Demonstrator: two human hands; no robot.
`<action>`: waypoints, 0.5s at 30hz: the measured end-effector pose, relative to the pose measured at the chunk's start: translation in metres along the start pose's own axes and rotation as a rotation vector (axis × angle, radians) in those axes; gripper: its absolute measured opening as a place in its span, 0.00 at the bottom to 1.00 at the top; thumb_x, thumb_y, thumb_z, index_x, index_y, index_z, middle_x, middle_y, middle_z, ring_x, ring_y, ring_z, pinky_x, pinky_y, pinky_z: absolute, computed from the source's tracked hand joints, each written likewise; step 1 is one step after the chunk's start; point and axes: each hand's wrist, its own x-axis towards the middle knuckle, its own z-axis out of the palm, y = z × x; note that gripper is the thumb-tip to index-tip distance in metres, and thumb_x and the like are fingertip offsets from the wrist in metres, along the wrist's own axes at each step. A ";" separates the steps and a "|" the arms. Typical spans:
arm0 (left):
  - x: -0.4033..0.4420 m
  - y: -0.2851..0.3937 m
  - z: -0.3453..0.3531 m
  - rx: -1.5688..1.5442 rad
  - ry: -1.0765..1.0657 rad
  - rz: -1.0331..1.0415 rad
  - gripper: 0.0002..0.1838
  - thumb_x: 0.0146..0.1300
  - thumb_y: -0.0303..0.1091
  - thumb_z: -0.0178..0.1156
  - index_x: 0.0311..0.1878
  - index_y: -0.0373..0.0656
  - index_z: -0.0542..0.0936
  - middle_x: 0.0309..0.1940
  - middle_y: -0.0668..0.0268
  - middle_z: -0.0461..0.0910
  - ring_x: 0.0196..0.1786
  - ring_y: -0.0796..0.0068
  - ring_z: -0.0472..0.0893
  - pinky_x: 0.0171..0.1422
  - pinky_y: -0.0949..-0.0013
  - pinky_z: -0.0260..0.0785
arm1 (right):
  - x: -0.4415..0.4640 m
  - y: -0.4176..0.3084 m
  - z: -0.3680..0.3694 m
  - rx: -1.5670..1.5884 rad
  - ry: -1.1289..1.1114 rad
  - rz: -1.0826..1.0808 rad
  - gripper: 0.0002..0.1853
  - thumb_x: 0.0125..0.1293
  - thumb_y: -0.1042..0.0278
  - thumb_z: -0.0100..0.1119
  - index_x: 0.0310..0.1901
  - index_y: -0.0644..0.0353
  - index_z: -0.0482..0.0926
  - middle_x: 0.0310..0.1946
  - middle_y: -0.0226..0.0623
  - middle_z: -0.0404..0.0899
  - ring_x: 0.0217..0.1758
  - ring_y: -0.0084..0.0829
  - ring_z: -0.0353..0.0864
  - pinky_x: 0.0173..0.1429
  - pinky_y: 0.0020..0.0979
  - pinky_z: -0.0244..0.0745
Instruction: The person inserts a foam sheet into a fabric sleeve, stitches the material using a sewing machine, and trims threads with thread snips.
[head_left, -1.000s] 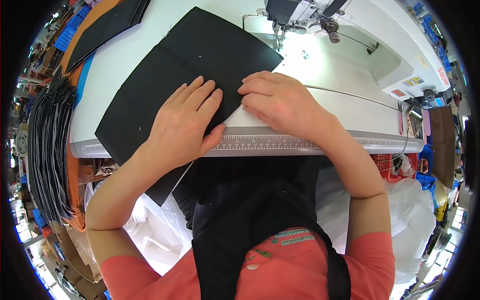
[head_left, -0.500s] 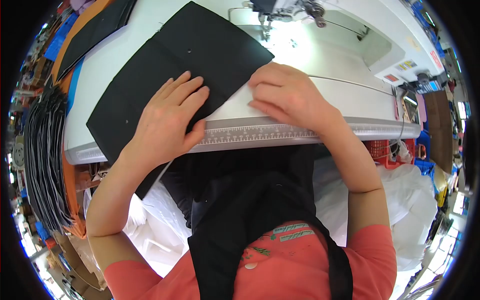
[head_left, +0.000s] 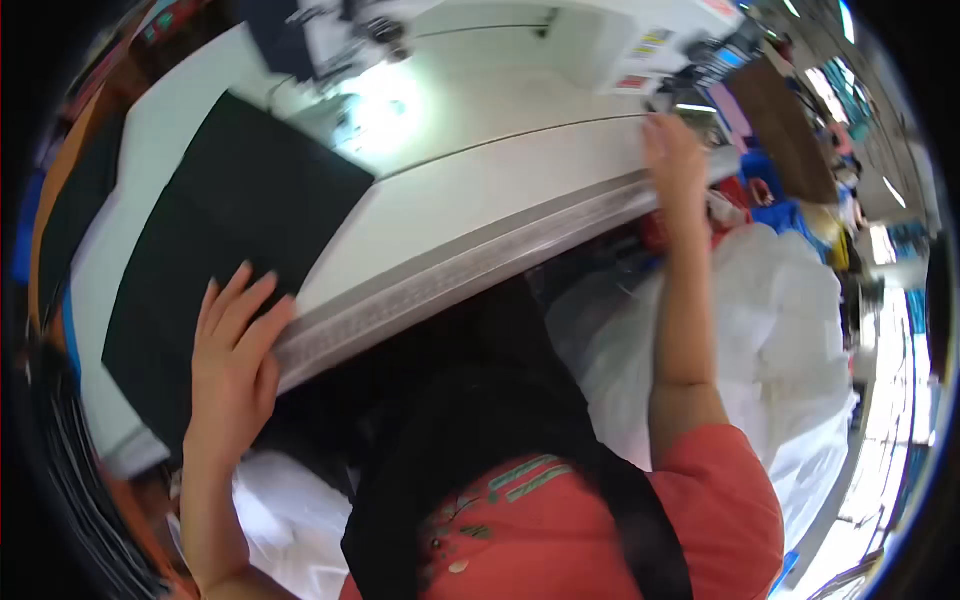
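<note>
A large black fabric panel [head_left: 250, 190] lies on the white sewing table [head_left: 480, 195], its lower part reaching over the front edge. My left hand [head_left: 235, 350] rests on the lower part of the panel with its fingers spread. Off to the right, my right hand [head_left: 675, 160] is at the table's right end, beside a phone-like object [head_left: 705, 122]. It is blurred, and whether its fingers hold anything does not show.
The sewing machine [head_left: 590, 45] stands at the back with its lamp lit. A ruler strip [head_left: 450, 270] runs along the front edge. Black pieces [head_left: 80, 210] lie at the left. Red baskets [head_left: 735, 195] and white bags [head_left: 760, 330] are at the right.
My right hand has left the panel's edge and moved right to the table's end. My left hand stays on the panel. The view has turned to the right.
</note>
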 end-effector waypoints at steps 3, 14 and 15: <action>-0.001 -0.003 0.000 -0.009 0.015 0.061 0.25 0.53 0.18 0.61 0.56 0.43 0.81 0.62 0.60 0.78 0.72 0.52 0.72 0.80 0.45 0.56 | 0.003 0.065 0.018 -0.210 -0.302 0.144 0.19 0.70 0.56 0.55 0.57 0.55 0.82 0.47 0.38 0.87 0.47 0.46 0.85 0.50 0.42 0.78; -0.020 -0.003 0.012 -0.065 0.088 -0.063 0.18 0.61 0.17 0.60 0.54 0.38 0.84 0.60 0.60 0.81 0.67 0.58 0.77 0.74 0.61 0.67 | 0.009 -0.078 -0.028 0.421 -0.358 0.286 0.16 0.71 0.66 0.58 0.58 0.56 0.83 0.42 0.32 0.87 0.37 0.26 0.82 0.43 0.26 0.76; -0.020 -0.003 0.013 -0.074 0.090 -0.063 0.17 0.61 0.17 0.60 0.54 0.38 0.84 0.60 0.60 0.81 0.67 0.58 0.77 0.73 0.62 0.67 | 0.008 -0.113 -0.029 0.586 -0.374 0.183 0.15 0.72 0.67 0.57 0.57 0.58 0.83 0.39 0.31 0.87 0.34 0.24 0.79 0.40 0.26 0.73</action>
